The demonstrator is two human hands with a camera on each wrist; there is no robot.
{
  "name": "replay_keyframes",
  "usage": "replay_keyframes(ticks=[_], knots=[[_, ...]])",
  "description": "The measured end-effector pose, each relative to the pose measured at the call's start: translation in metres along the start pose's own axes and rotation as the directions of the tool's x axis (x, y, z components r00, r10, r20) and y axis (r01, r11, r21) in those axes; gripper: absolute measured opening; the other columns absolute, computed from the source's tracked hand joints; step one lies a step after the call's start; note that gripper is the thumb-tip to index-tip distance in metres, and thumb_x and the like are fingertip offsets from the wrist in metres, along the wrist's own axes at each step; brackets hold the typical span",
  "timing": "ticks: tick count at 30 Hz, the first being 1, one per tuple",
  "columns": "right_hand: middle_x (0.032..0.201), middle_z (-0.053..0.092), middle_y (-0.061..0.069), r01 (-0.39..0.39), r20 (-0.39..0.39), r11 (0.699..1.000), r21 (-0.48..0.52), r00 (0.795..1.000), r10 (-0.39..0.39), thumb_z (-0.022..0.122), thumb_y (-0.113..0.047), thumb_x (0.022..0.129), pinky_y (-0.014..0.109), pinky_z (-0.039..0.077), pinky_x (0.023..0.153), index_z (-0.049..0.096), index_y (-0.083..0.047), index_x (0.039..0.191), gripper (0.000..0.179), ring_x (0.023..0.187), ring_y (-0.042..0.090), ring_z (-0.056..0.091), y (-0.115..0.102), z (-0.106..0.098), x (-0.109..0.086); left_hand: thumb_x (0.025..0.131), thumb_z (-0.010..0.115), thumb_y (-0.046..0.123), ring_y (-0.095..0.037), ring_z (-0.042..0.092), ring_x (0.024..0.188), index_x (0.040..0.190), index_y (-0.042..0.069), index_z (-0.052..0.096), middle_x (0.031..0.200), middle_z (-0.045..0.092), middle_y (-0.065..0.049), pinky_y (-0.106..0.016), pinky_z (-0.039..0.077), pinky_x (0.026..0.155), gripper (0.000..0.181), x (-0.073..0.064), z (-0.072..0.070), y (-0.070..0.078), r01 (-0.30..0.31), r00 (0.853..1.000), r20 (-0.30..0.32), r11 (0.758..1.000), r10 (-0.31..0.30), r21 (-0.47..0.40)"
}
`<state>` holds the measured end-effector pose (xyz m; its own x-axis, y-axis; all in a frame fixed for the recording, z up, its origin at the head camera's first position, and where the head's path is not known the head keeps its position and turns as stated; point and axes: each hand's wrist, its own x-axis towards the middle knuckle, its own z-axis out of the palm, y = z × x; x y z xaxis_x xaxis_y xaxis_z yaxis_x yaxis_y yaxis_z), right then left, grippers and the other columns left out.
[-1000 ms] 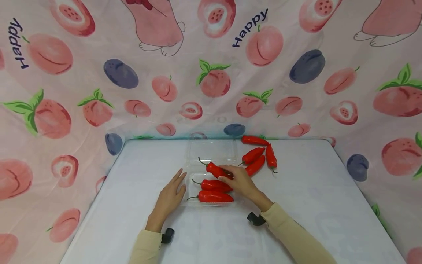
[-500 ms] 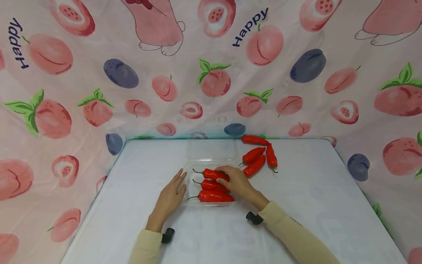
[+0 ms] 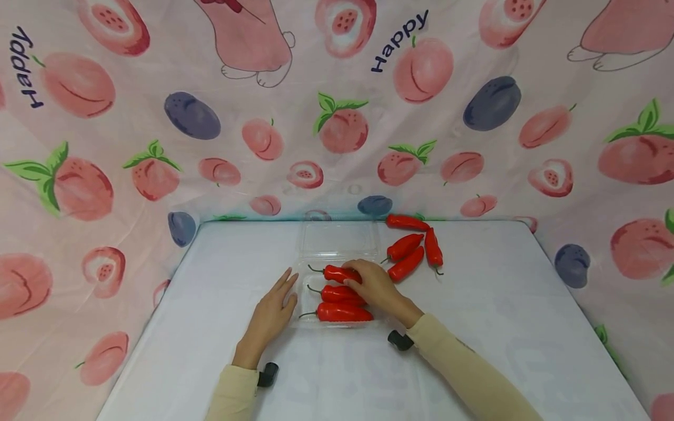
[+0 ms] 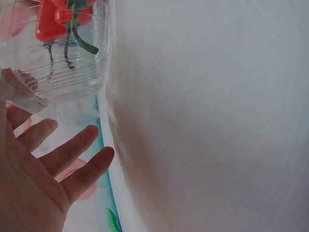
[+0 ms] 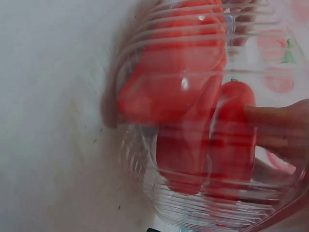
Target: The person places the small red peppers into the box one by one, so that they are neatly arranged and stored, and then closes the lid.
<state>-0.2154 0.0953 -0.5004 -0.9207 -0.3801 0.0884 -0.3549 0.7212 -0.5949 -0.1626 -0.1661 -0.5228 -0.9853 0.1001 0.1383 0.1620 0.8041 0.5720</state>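
A clear plastic clamshell box [image 3: 303, 307] stands on the table with three red chili peppers lying side by side in its tray. My right hand [image 3: 376, 286] grips the farthest chili pepper [image 3: 336, 273], thumb on its near side; its tip is hidden under the hand. Nearer me lie the middle pepper [image 3: 339, 294] and the front pepper [image 3: 343, 313], green stems pointing left. In the right wrist view, fingers [image 5: 270, 116] touch a pepper behind the ribbed wall. My left hand [image 3: 268, 317] rests at the box's left side, its fingers extended; the left wrist view shows them spread.
The box's lid [image 3: 339, 238] lies folded back, away from me. Several more chili peppers [image 3: 405, 265] lie loose on the white table [image 3: 474, 304], right of the lid. A fruit-printed cloth [image 3: 337, 76] hangs behind the table's far edge.
My right hand has brought the chili pepper down and left into the tray, turning it nearly parallel to the others, then shifted slightly away from me. The left hand has stayed in place.
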Motion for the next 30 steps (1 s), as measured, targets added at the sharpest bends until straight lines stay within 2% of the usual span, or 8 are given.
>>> replay_keyframes(ticks=[9,17,24,30], knots=[[0.117,0.069,0.001,-0.086,0.032,0.996,-0.018,0.996,0.086,0.076,-0.026,0.086,0.035,0.058,0.089,0.062,-0.018,0.129,0.046,0.1,0.017,0.063,-0.0006,0.0014,0.0083,0.099,0.056,0.02,-0.032,0.048,0.137,0.145,0.016,0.05,0.158,0.038,0.001,-0.054,0.044,0.107,0.047,0.0001,-0.0016,0.0007,-0.002,1.0,-0.001,1.0,0.002,-0.004],[0.112,0.071,0.001,-0.088,0.067,0.993,-0.074,0.993,0.093,0.074,-0.027,0.087,0.035,0.057,0.088,0.064,-0.018,0.126,0.041,0.092,0.016,0.061,0.0001,0.0037,0.0108,0.099,0.055,0.021,-0.032,0.047,0.138,0.146,0.017,0.048,0.159,0.037,0.0,-0.055,0.043,0.107,0.048,-0.0003,-0.0006,0.0003,0.0,1.0,0.007,1.0,0.0,-0.008],[0.114,0.071,0.001,-0.099,0.085,0.991,-0.086,0.991,0.106,0.074,-0.027,0.088,0.035,0.058,0.087,0.066,-0.018,0.125,0.039,0.094,0.017,0.062,-0.0005,0.0039,0.0105,0.099,0.055,0.02,-0.032,0.046,0.138,0.146,0.017,0.049,0.159,0.037,0.001,-0.055,0.043,0.108,0.048,-0.0001,0.0,0.0004,0.005,1.0,0.007,1.0,-0.005,-0.012],[0.118,0.07,0.002,-0.105,0.071,0.992,-0.066,0.991,0.11,0.074,-0.027,0.088,0.038,0.058,0.089,0.066,-0.019,0.125,0.039,0.099,0.019,0.064,-0.0014,0.0035,0.0091,0.099,0.056,0.02,-0.031,0.047,0.138,0.146,0.017,0.049,0.159,0.037,0.001,-0.054,0.043,0.108,0.048,-0.001,0.001,-0.0001,0.008,1.0,0.001,1.0,-0.008,-0.011]])
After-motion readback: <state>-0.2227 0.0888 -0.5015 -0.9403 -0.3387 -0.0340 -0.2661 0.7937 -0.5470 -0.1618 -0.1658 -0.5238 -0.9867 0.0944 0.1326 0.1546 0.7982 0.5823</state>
